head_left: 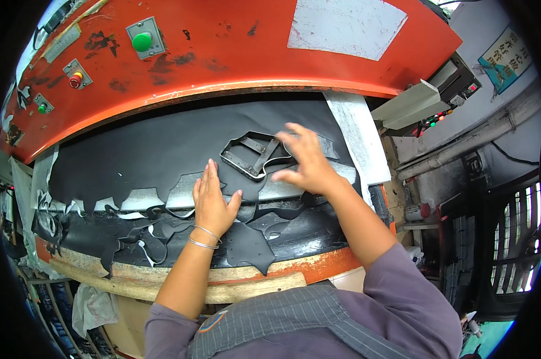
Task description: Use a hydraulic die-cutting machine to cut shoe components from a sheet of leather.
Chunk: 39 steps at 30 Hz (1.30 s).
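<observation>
The die (pixel 265 156) sits on the black sheet (pixel 163 137). My right fingers (pixel 303 134) are spread at its right end, contact unclear; my left fingers (pixel 211 175) are close together, thumb apart, near its left.

From here, light falls evenly over the orange panel (pixel 240 60) and dully on the black sheet (pixel 157 143), with deep shadow beneath the panel's edge. Sheen streaks the glossy bed (pixel 318 233); the barred opening (pixel 524 233) glares white. Straight lines bow toward the view's blackened rim.
</observation>
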Motion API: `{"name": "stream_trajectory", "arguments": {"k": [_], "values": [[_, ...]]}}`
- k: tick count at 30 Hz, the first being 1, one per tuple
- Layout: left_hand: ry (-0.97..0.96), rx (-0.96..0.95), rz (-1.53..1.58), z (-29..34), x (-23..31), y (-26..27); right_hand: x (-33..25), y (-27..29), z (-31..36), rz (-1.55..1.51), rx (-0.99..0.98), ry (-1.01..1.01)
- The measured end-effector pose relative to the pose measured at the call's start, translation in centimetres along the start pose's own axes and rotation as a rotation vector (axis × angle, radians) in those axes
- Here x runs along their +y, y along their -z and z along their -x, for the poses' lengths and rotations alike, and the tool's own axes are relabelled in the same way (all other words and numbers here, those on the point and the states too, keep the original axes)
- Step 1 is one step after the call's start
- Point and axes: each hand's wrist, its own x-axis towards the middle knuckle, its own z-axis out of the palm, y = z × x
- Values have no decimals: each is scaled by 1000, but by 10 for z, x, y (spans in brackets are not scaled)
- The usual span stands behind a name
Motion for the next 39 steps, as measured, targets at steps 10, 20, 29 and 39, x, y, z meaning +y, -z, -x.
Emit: {"name": "stream_trajectory", "arguments": {"k": [10,20,29,39], "values": [[69,148,-173,-33,44,-25,20,-25,23,104,193,-263],[101,228,-202,-30,45,-31,22,-19,19,29,201,-193],[39,267,-247,-39,46,-30,25,-13,8,64,222,-163],[33,181,-303,-32,50,-26,19,-16,18,-21,218,-199]]}}
